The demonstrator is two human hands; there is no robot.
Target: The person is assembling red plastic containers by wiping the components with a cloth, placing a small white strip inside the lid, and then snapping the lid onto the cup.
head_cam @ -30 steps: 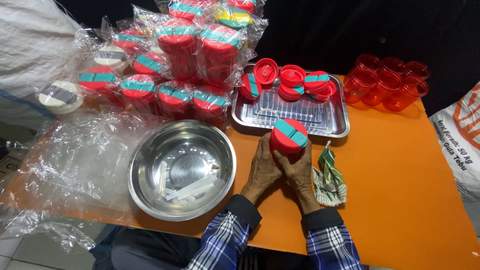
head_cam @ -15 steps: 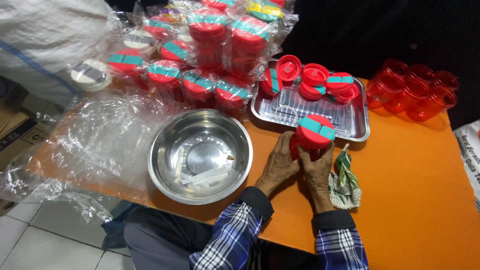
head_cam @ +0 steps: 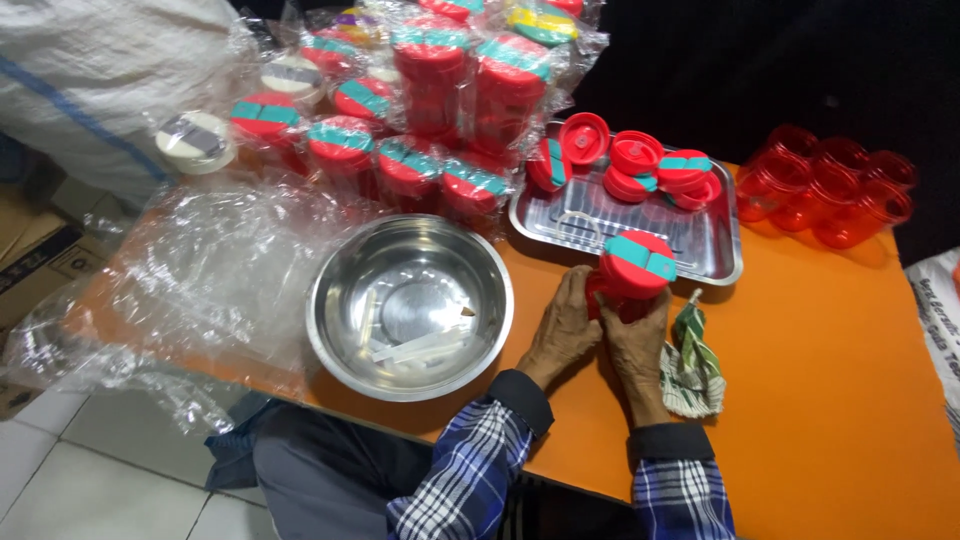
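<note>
Both my hands wrap around one red plastic jar (head_cam: 632,272) with a red lid and a teal flip tab, standing upright on the orange table (head_cam: 850,400). My left hand (head_cam: 567,328) grips its left side and my right hand (head_cam: 636,345) cups its front and right side. Just behind the jar lies a steel tray (head_cam: 590,225) holding several loose red lids (head_cam: 640,160). A round steel bowl (head_cam: 410,305) with a few clear plastic strips in it sits to the left of my hands.
Wrapped stacks of red lidded jars (head_cam: 430,110) fill the back left. Lidless red jars (head_cam: 825,185) stand at the back right. Crumpled clear plastic wrap (head_cam: 200,280) covers the table's left end. A folded striped cloth (head_cam: 690,365) lies by my right hand. A white sack (head_cam: 90,70) sits far left.
My hands stay on the same jar. The view has shifted, so everything sits further right and lower in the frame.
</note>
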